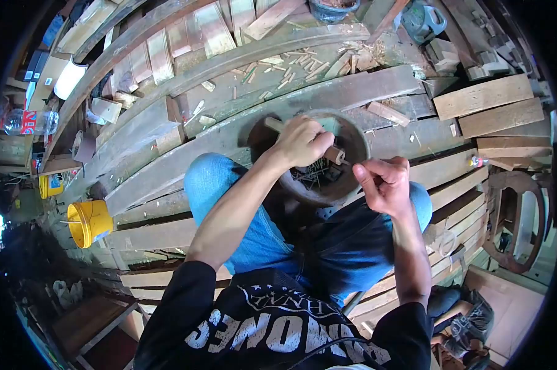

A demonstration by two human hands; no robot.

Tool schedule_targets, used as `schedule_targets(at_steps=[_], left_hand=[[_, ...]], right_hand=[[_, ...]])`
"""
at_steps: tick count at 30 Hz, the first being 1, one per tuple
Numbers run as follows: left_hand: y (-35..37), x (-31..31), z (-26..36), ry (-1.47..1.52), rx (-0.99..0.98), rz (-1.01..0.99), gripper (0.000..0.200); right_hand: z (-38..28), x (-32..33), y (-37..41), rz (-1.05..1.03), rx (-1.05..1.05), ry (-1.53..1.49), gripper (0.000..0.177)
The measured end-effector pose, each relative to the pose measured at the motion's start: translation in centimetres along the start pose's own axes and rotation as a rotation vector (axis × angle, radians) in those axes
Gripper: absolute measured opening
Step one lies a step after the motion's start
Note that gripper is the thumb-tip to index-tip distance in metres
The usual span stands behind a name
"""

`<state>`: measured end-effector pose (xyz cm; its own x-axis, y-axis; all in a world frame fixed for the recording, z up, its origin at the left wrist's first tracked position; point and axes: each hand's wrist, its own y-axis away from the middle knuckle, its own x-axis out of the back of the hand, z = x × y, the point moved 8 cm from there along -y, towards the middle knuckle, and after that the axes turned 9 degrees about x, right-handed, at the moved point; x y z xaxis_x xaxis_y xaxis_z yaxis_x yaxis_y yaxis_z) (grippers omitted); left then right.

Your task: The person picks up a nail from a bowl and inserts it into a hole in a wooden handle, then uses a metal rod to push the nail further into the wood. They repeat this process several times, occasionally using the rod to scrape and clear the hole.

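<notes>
A wooden-handled tool [335, 155] lies across a round bowl [363, 137], and my left hand [300, 143] is closed around its handle. The bowl sits between my knees and holds many nails [316, 175]. Just right of the tool's end, at the bowl's right rim, my right hand [384, 183] is closed with thumb and forefinger together. Something thin shows at those fingertips, too small to make out.
Wooden boards [483, 97] lie at the right and long beams [260, 98] run across the front. Small wood sticks [303, 61] are scattered beyond. A yellow bucket [90, 223] stands left. Another person [466, 320] is at the lower right.
</notes>
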<state>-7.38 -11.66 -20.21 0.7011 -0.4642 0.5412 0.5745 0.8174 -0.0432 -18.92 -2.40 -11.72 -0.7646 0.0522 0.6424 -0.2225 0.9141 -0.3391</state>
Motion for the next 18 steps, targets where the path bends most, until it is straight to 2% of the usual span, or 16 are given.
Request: schedule_targets(at_steps=[1,3,4,5,7,8,9,12,14,15,16,17,18], left_hand=[[-1.0,-0.7,-4.0,-0.303,0.398,-0.136,0.043],[-1.9,-0.6,-6.9,-0.334,0.311,-0.025,0.047],[-1.8,-0.4,-6.5,-0.268,0.351,-0.124,0.048],[-2.0,-0.5,-6.1,-0.277,0.317,-0.118,0.048],[-0.7,-0.5,-4.7,0.195,0.116,0.016,0.042],[-0.3,-0.9,-3.8,0.249,-0.057,-0.021,0.04],[0.0,-0.4,-2.2,0.298,-0.072,-0.036,0.04],[0.3,-0.4,-1.2,0.43,-0.003,-0.08,0.042],[0.7,-1.3,-0.8,0.534,0.036,-0.223,0.035],[1.1,-1.6,-1.3,0.533,0.047,-0.228,0.035],[1.4,-2.1,-1.3,0.436,-0.039,-0.245,0.011],[1.9,-2.6,-1.4,0.338,-0.124,-0.262,0.042],[2.2,-2.3,-0.1,0.202,-0.305,-0.198,0.047]], right_hand=[[-1.6,0.3,0.1,0.0,0.084,-0.477,0.023],[-5.0,1.4,-0.3,0.202,0.227,-0.669,0.025],[-1.8,2.2,1.0,0.192,0.027,-0.524,0.027],[1.1,3.4,3.0,0.444,-0.152,-0.545,0.029],[2.5,4.6,3.6,0.667,-0.131,-1.059,0.03],[2.7,4.7,4.0,0.721,-0.207,-0.944,0.033],[2.3,4.4,3.8,0.689,-0.293,-0.788,0.033],[-0.1,2.0,2.0,0.349,-0.237,-0.494,0.029],[0.0,0.8,2.0,0.326,-0.219,-0.431,0.027],[0.0,0.6,2.0,0.325,-0.197,-0.386,0.027],[0.1,0.6,2.0,0.327,-0.201,-0.392,0.027],[-0.2,0.9,1.9,0.307,-0.18,-0.292,0.026],[-0.5,1.1,1.8,0.286,-0.16,-0.192,0.025]])
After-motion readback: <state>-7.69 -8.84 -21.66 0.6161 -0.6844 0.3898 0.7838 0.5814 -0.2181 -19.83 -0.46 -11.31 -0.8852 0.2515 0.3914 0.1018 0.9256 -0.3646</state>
